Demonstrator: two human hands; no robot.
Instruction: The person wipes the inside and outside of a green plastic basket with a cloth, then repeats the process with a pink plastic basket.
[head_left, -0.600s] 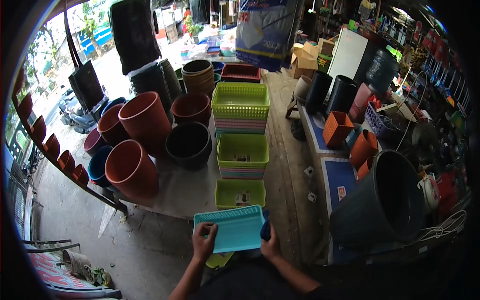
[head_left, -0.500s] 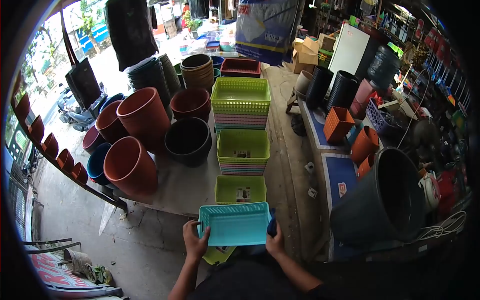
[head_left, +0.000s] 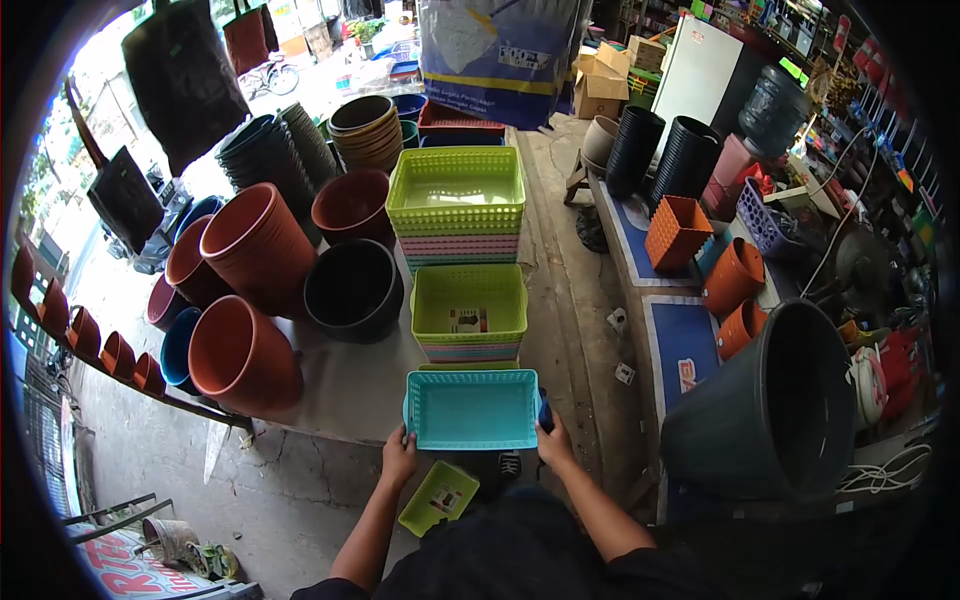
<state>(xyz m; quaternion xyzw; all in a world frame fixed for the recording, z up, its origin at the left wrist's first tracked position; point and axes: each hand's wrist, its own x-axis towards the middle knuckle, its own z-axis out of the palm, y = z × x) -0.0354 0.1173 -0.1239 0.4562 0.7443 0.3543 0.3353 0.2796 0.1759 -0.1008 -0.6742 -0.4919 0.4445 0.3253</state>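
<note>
A turquoise plastic basket (head_left: 472,411) is held level by its two short ends. My left hand (head_left: 400,452) grips its left end, thumb near the rim. At the right end my right hand (head_left: 554,440) holds the basket, with a small dark blue thing beside the fingers. Directly beyond the basket, the edge of a green basket shows. Farther back on the table stand a stack of baskets with a green one on top (head_left: 468,305) and a taller stack, also topped by a green basket (head_left: 455,185).
Terracotta pots (head_left: 245,355) and a black pot (head_left: 353,290) stand left on the table (head_left: 345,385). A small green basket (head_left: 440,497) lies low, near my body. At right are a large dark tub (head_left: 760,400) and orange pots (head_left: 680,235). Bags hang at upper left.
The turquoise basket and both hands have moved forward, now covering most of the nearest green basket. More of the low green basket shows. The view has shifted.
</note>
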